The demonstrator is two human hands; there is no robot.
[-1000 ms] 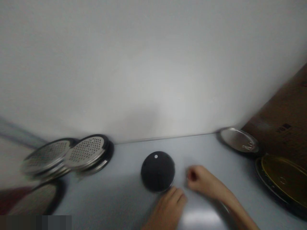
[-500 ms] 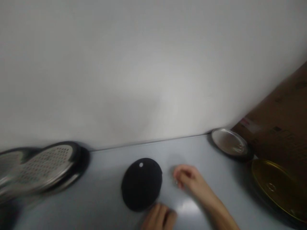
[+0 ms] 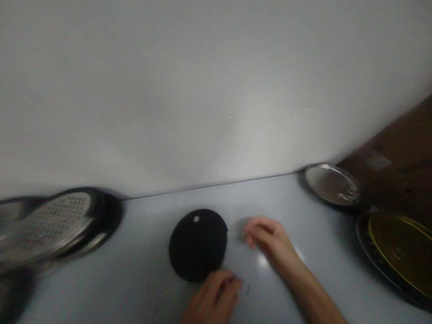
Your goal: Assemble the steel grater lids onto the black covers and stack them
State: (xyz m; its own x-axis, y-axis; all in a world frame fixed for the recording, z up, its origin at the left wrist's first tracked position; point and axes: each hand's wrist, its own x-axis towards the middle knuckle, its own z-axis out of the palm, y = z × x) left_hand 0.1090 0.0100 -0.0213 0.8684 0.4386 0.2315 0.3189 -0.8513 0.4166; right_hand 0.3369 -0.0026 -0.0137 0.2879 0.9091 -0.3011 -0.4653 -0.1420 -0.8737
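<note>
A black round disc (image 3: pixel 198 245) with a small white dot near its far edge lies flat on the grey table (image 3: pixel 141 270). My left hand (image 3: pixel 214 297) is at the disc's near right edge with its fingers curled in. A faint thin clear loop (image 3: pixel 245 288) shows beside its fingertips. My right hand (image 3: pixel 266 238) is just right of the disc, with the fingers pinched together at a faint thin line. What either hand holds is too blurred to name.
Perforated metal discs in black rims (image 3: pixel 57 222) are stacked at the left. A silver lid (image 3: pixel 332 184) lies at the back right against the white wall. A gold-coloured plate in a dark rim (image 3: pixel 398 249) sits at the right, with a brown cardboard box (image 3: pixel 401 162) behind it.
The view has shifted slightly. My left hand has come further into view beside the disc, and my right hand stays pinched to the right of the disc.
</note>
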